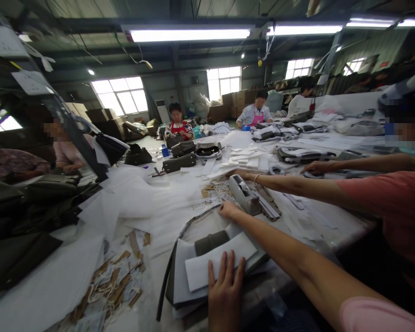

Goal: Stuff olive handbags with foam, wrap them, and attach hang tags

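Note:
A dark handbag, partly covered by pale foam sheeting, lies on the table in front of me. My left hand rests flat with fingers apart on a folded white foam sheet on top of the bag. A dark olive roll-shaped part shows just behind that sheet. Along the bag's far side arches its strap, partly wrapped in thin pale material. The fingers of my right hand are closed on the strap's far end, close to a grey tape dispenser.
Tags with strings lie in a heap at left, near dark bags. White sheets spread behind. A co-worker's hand reaches beyond the dispenser; their other hand is farther right. A slanted metal post rises at left.

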`<move>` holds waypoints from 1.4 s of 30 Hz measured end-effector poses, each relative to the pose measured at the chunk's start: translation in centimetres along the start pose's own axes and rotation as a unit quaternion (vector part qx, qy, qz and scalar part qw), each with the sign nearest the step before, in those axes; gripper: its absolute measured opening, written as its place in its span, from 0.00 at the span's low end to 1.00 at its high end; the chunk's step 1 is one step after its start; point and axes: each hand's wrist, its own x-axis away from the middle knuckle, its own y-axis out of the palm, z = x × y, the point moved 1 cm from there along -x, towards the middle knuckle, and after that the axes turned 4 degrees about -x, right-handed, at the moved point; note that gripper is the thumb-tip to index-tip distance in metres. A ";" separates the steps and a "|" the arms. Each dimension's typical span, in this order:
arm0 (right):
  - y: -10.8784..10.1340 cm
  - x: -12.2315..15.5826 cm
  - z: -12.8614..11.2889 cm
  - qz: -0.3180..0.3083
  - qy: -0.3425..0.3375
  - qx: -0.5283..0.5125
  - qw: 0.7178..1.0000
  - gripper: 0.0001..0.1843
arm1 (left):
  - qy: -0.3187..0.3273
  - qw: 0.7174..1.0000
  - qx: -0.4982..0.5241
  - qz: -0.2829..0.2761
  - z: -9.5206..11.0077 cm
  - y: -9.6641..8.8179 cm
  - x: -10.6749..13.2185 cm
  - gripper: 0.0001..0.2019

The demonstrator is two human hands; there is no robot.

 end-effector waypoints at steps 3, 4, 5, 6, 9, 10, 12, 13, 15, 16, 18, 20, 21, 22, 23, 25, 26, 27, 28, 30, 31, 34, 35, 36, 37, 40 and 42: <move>-0.4 0.3 0.6 -0.043 -0.017 -0.124 0.991 0.16 | -0.001 1.000 0.002 0.002 -0.1 0.0 0.0 0.23; -0.6 0.5 0.9 -0.051 -0.025 -0.164 0.985 0.16 | -0.001 1.000 0.004 0.001 -0.1 0.0 -0.1 0.23; -0.8 0.9 1.2 -0.058 -0.034 -0.204 0.977 0.16 | -0.002 1.000 0.005 0.000 -0.2 0.0 -0.1 0.23; -1.0 1.3 1.5 -0.063 -0.045 -0.242 0.967 0.16 | -0.003 1.000 0.008 -0.001 -0.2 0.1 0.0 0.23; -1.8 2.9 2.5 -0.052 -0.092 -0.341 0.934 0.19 | -0.006 1.000 0.014 -0.001 -0.2 0.2 0.0 0.23; -2.1 3.5 2.9 -0.043 -0.111 -0.367 0.923 0.23 | -0.006 1.000 0.016 -0.002 -0.2 0.1 0.0 0.23; -2.7 4.7 3.5 -0.024 -0.148 -0.407 0.901 0.33 | -0.006 1.000 0.018 -0.011 -0.2 0.0 0.1 0.23; -3.0 5.3 3.8 -0.018 -0.168 -0.420 0.892 0.36 | -0.004 1.000 0.018 -0.019 -0.2 -0.1 0.1 0.23; -3.4 6.5 4.4 -0.015 -0.207 -0.428 0.880 0.38 | -0.001 0.999 0.018 -0.038 -0.2 -0.2 0.2 0.23; -3.6 7.2 4.6 -0.017 -0.225 -0.425 0.877 0.35 | 0.000 0.999 0.018 -0.046 -0.2 -0.2 0.1 0.24; -4.0 8.7 5.1 -0.021 -0.256 -0.408 0.876 0.25 | -0.003 0.998 0.021 -0.053 -0.1 -0.2 0.1 0.24; -4.2 10.3 5.8 -0.025 -0.278 -0.390 0.878 0.16 | -0.008 0.998 0.024 -0.052 -0.1 -0.2 0.1 0.24; -4.2 11.1 6.2 -0.027 -0.289 -0.378 0.879 0.14 | -0.008 0.998 0.025 -0.052 -0.1 -0.3 0.0 0.24; -4.2 11.9 6.6 -0.028 -0.306 -0.361 0.881 0.12 | -0.007 0.998 0.023 -0.053 -0.1 -0.3 0.0 0.25; -4.1 12.7 7.0 -0.028 -0.328 -0.339 0.881 0.12 | -0.003 0.998 0.019 -0.059 -0.2 -0.4 0.0 0.25; -3.7 14.3 8.0 -0.028 -0.385 -0.278 0.880 0.15 | 0.007 0.997 0.006 -0.072 -0.2 -0.6 -0.1 0.27; -3.3 15.0 8.4 -0.028 -0.412 -0.243 0.878 0.18 | 0.011 0.997 0.000 -0.077 -0.2 -0.7 -0.1 0.28; -2.9 15.6 8.8 -0.027 -0.433 -0.210 0.876 0.19 | 0.012 0.997 -0.003 -0.078 -0.2 -0.8 -0.2 0.29; -2.4 16.2 9.2 -0.024 -0.446 -0.184 0.875 0.21 | 0.010 0.997 -0.002 -0.078 -0.1 -0.8 -0.2 0.29; -1.4 17.2 9.9 -0.010 -0.464 -0.134 0.876 0.23 | 0.001 0.997 0.012 -0.070 -0.1 -0.9 -0.3 0.28; -0.9 17.7 10.2 0.002 -0.472 -0.112 0.874 0.25 | -0.002 0.997 0.021 -0.068 0.0 -0.9 -0.3 0.28; 0.4 18.7 11.0 0.032 -0.498 -0.041 0.865 0.31 | -0.004 0.997 0.033 -0.076 0.0 -0.9 -0.5 0.27; 0.8 18.9 11.2 0.041 -0.504 -0.022 0.862 0.34 | -0.003 0.996 0.032 -0.080 0.0 -1.0 -0.5 0.27; 1.1 19.1 11.4 0.050 -0.508 -0.007 0.860 0.36 | -0.002 0.996 0.031 -0.086 -0.1 -1.1 -0.5 0.27; 1.4 19.1 11.6 0.060 -0.510 0.004 0.858 0.37 | -0.003 0.995 0.031 -0.090 -0.2 -1.2 -0.5 0.26; 2.0 19.5 12.1 0.075 -0.509 0.031 0.857 0.39 | -0.012 0.995 0.036 -0.092 -0.3 -1.3 -0.3 0.26; 1.7 20.3 12.4 0.077 -0.504 0.062 0.858 0.37 | -0.018 0.995 0.047 -0.083 0.2 -1.3 -0.5 0.28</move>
